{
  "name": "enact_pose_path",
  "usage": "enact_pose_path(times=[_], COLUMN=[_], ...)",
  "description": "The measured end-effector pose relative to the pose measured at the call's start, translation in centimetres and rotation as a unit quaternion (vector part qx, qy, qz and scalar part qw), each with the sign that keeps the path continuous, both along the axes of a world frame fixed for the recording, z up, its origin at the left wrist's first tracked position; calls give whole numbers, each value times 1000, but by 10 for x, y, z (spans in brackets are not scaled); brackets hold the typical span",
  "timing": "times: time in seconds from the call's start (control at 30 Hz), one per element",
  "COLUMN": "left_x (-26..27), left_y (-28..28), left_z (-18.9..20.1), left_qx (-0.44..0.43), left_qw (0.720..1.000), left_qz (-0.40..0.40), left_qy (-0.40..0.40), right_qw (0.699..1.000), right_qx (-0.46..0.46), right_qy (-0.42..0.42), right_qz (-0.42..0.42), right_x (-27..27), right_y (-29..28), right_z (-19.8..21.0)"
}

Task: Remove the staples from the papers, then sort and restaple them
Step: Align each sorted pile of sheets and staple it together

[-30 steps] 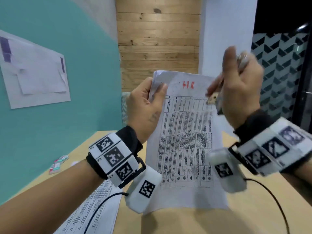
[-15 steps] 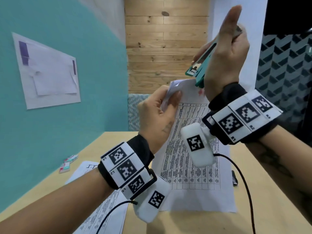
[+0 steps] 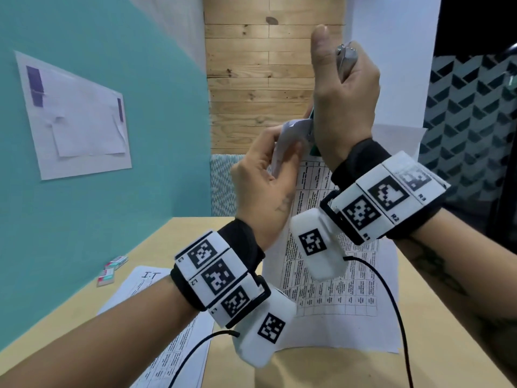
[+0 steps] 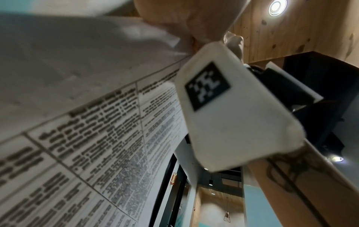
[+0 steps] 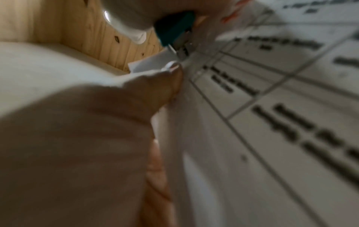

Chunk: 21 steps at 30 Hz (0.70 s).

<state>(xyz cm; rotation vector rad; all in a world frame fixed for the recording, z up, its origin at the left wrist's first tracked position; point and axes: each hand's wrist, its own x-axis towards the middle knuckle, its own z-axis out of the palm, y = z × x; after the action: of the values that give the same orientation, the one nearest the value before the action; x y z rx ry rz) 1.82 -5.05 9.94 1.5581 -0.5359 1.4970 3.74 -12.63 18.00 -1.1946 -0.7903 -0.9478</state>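
Observation:
My left hand (image 3: 265, 175) pinches the folded top-left corner of a printed sheaf of papers (image 3: 335, 289) that stands upright over the table. My right hand (image 3: 344, 102) grips a teal stapler (image 3: 345, 58) held upright, thumb raised, metal end at the top. Its lower end meets the pinched corner. In the right wrist view the stapler (image 5: 174, 29) has its metal mouth on the paper corner (image 5: 151, 63), just above my left thumb (image 5: 170, 79). The left wrist view shows the table-printed papers (image 4: 97, 138) close up. No staple can be made out.
A second printed sheet marked "I.T" (image 3: 156, 289) lies on the wooden table (image 3: 447, 359) at the left. Two small staple boxes (image 3: 112, 271) sit near the teal wall. Cables hang from both wrist cameras.
My right hand swung the stapler from the paper's right side up and over to the top-left corner, then lowered its mouth onto it. My left hand folded that corner forward.

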Motion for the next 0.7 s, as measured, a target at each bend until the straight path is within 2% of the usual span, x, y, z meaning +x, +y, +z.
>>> enact_pose_path(times=[0.5, 0.7], left_x=[-8, -12], left_y=[-3, 0], left_z=[0, 7], left_qx=[0, 23], left_qw=[999, 995], left_qz=[38, -48], left_qy=[23, 87], right_qw=[998, 997], right_qx=[-57, -78], right_qy=[-2, 10], right_qz=[36, 21], right_x=[-2, 1], right_y=[0, -1], right_z=[11, 12])
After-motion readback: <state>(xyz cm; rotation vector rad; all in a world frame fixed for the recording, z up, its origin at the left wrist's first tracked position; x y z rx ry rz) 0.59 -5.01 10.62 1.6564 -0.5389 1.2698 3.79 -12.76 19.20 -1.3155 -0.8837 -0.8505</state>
